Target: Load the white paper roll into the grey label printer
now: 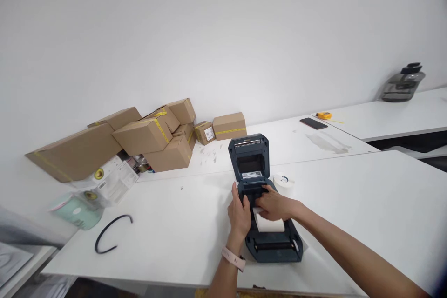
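Observation:
A dark label printer (274,255) stands on the white table with its lid (249,156) tipped up and back. My left hand (240,214) grips its left wall, thumb over the rim and fingers along the outside. Inside the body lies a white label roll (270,224), partly covered by my right hand (275,204). The right hand reaches in from the right, index finger stretched toward the back of the bay, other fingers curled over the roll; their tips are hidden. Behind the printer's right side, another white roll (284,184) lies on the table.
Cardboard boxes (167,153) are piled at the back left. A black curved strip (101,237) and a mint-green container (78,212) lie on the left. Further right are a phone (313,123), a yellow tape measure (324,115) and a large bottle (401,86).

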Demonstrator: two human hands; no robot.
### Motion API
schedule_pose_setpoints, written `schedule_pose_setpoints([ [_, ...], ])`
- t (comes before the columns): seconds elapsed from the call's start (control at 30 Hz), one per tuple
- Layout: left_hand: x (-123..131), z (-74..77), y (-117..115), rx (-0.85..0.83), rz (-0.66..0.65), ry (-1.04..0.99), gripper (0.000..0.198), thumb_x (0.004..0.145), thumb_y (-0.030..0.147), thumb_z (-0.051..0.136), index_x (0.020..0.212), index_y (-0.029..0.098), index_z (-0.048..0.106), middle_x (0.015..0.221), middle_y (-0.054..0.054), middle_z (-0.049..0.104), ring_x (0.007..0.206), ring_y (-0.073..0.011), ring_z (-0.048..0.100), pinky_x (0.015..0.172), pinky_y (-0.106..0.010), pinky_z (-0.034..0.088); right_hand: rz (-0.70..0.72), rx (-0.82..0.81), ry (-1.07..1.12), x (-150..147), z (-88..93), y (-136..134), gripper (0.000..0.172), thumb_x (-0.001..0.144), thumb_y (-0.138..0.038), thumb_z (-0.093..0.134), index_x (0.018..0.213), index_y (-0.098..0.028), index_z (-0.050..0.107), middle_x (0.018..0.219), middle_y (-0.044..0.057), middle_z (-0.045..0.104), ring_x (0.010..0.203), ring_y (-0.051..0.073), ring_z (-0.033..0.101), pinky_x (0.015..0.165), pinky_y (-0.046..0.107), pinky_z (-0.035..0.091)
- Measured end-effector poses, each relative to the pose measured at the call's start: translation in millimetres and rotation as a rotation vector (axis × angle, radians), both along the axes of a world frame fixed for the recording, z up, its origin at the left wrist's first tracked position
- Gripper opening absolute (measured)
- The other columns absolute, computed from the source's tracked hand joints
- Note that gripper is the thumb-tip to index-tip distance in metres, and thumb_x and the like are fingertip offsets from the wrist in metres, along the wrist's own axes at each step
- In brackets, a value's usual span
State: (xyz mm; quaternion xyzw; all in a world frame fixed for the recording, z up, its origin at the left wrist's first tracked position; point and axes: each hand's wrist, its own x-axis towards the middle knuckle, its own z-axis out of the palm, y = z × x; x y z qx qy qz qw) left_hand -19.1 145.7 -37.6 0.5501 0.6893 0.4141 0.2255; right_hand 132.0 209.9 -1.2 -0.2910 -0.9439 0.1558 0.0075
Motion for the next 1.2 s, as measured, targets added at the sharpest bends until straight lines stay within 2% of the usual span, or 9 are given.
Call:
schedule_pose_setpoints([
  [0.13,-1,-4.8,1,-0.017,0.007,-0.004,0.062,0.097,0.031,0.039,0.156,0.017,0.028,0.152,-0.016,0.052,0.136,-0.0322,0.054,0.109,-0.046,0.043,0.048,-0.135,0.104,24,26.2,-1,0.040,0.082,-0.035,0.068,0.120,-0.021,0.072,0.115,0.009,0.076,0.107,0.030,0.068,0.109,0.049,0.040],
  [0.2,-1,-5.9,0,0.007,0.002,-0.023,0.060,0.098,0.031,0.039,0.155,0.018,0.030,0.155,-0.014,0.049,0.138,-0.0309,0.052,0.110,-0.044,0.042,0.031,-0.274,0.310,52,34.1,-8,0.052,0.088,-0.046,0.064,0.134,-0.023,0.064,0.133,0.010,0.067,0.118,0.030,0.063,0.104,0.043,0.046],
  [0.27,0,-5.3,-1,0.029,-0.003,-0.039,0.057,0.098,0.032,0.039,0.154,0.020,0.034,0.156,-0.012,0.047,0.140,-0.0294,0.050,0.112,-0.043,0.040,-0.108,-0.435,0.594,85,29.5,-17,0.052,0.089,-0.054,0.062,0.132,-0.025,0.064,0.137,0.010,0.064,0.123,0.032,0.060,0.103,0.044,0.048],
  [0.37,1,-1.5,-3,0.017,-0.015,-0.039,0.052,0.099,0.034,0.039,0.149,0.021,0.042,0.155,-0.010,0.050,0.140,-0.0296,0.049,0.113,-0.045,0.039,-0.410,-0.496,0.828,130,-2.5,-28,0.052,0.084,-0.059,0.067,0.124,-0.026,0.067,0.137,0.011,0.065,0.129,0.035,0.055,0.109,0.048,0.045],
  [0.47,1,2.5,-4,0.000,-0.024,-0.006,0.049,0.099,0.032,0.038,0.146,0.020,0.047,0.152,-0.011,0.053,0.139,-0.0300,0.050,0.113,-0.047,0.039,-0.648,-0.452,0.828,158,-48.1,-32,0.059,0.078,-0.066,0.070,0.121,-0.026,0.066,0.137,0.012,0.065,0.133,0.038,0.054,0.108,0.049,0.046],
  [0.57,1,4.6,-3,-0.002,-0.026,0.021,0.048,0.098,0.032,0.037,0.142,0.019,0.051,0.150,-0.011,0.055,0.137,-0.0294,0.052,0.114,-0.046,0.039,-0.733,-0.413,0.779,163,-84.5,-30,0.062,0.077,-0.071,0.067,0.120,-0.025,0.064,0.136,0.013,0.065,0.133,0.039,0.054,0.108,0.049,0.046],
  [0.7,1,5.9,-4,-0.002,-0.032,0.039,0.046,0.097,0.029,0.037,0.138,0.018,0.055,0.147,-0.012,0.058,0.135,-0.0298,0.054,0.112,-0.047,0.041,-0.722,-0.367,0.762,157,-105.5,-26,0.061,0.079,-0.072,0.062,0.118,-0.024,0.063,0.130,0.013,0.068,0.128,0.036,0.058,0.110,0.048,0.044],
  [0.93,2,7.9,-7,-0.006,-0.048,0.036,0.045,0.098,0.036,0.038,0.135,0.019,0.058,0.147,-0.012,0.058,0.138,-0.0308,0.051,0.111,-0.048,0.041,-0.674,-0.421,0.718,173,-102.9,-28,0.076,0.082,-0.063,0.065,0.147,-0.029,0.046,0.152,0.012,0.053,0.139,0.035,0.049,0.115,0.051,0.041],
  [1.2,3,7.1,-5,0.009,-0.042,0.031,0.040,0.096,0.036,0.043,0.129,0.022,0.061,0.142,-0.011,0.062,0.136,-0.0302,0.053,0.110,-0.046,0.042,-0.816,-0.220,0.790,166,-63.9,-17,0.050,0.091,-0.061,0.052,0.130,-0.030,0.059,0.140,0.009,0.063,0.123,0.034,0.062,0.101,0.048,0.053],
])
